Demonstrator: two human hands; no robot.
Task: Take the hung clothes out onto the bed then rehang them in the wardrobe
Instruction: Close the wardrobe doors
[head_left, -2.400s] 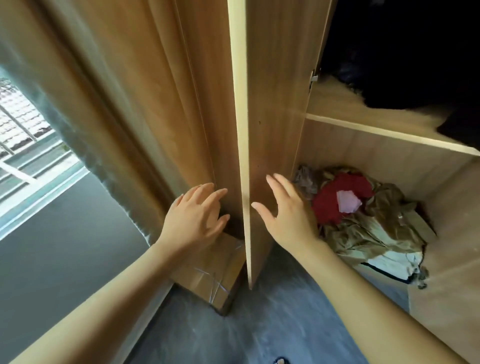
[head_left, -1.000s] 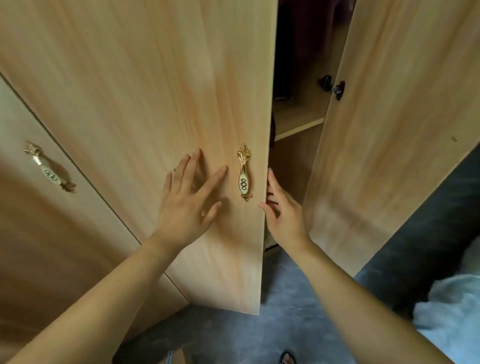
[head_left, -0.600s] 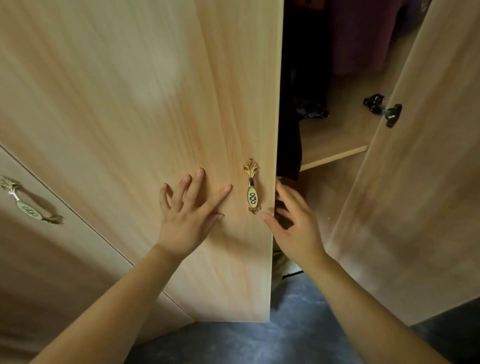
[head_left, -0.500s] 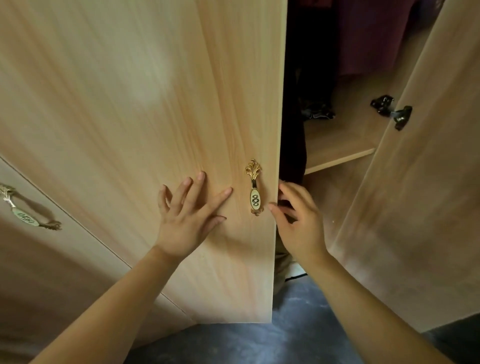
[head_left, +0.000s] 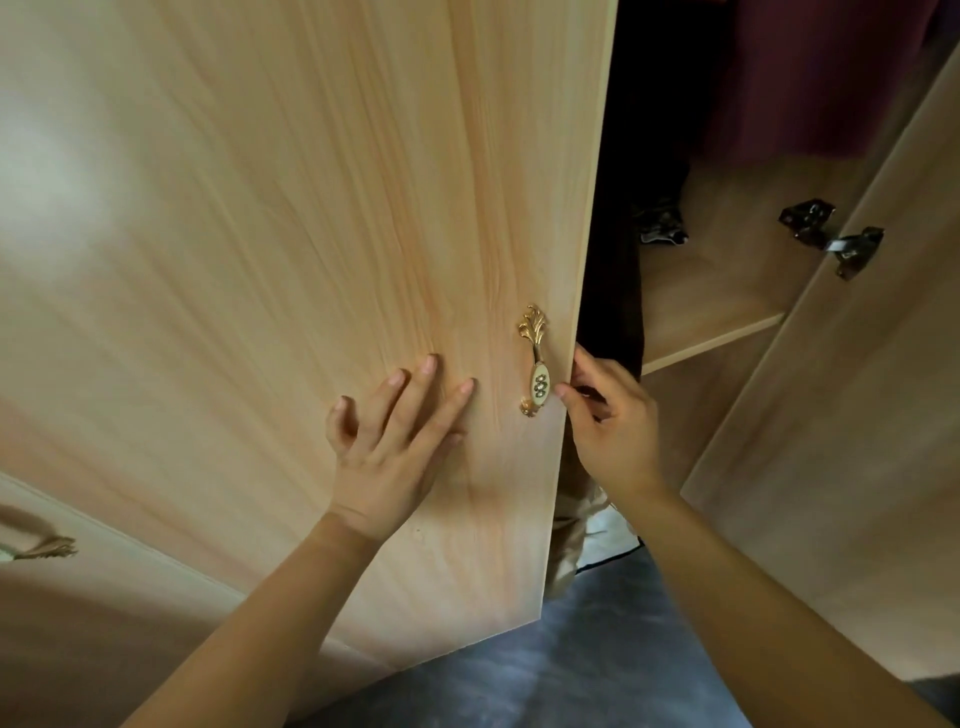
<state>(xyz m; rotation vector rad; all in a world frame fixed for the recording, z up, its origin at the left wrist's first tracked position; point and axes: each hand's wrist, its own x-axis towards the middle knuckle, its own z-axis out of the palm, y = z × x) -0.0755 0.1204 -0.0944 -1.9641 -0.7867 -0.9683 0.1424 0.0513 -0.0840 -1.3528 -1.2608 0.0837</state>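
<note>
A light wooden wardrobe door (head_left: 311, 260) with a gold handle (head_left: 535, 364) stands nearly closed in front of me. My left hand (head_left: 395, 441) presses flat on its face, fingers spread, just left of the handle. My right hand (head_left: 608, 421) curls its fingers round the door's free edge beside the handle. Through the gap I see dark hanging clothes (head_left: 623, 208) and a maroon garment (head_left: 810, 78) above a wooden shelf (head_left: 717, 291).
The right wardrobe door (head_left: 857, 415) stands open, with a metal hinge (head_left: 831, 239) on its inner side. Another door with a gold handle (head_left: 36, 545) lies at the far left. Beige fabric (head_left: 571, 530) sits low in the wardrobe. Grey floor (head_left: 571, 665) lies below.
The door has swung from wide open to nearly closed. My left hand stays flat on its face; my right hand's fingers have curled tighter round the edge.
</note>
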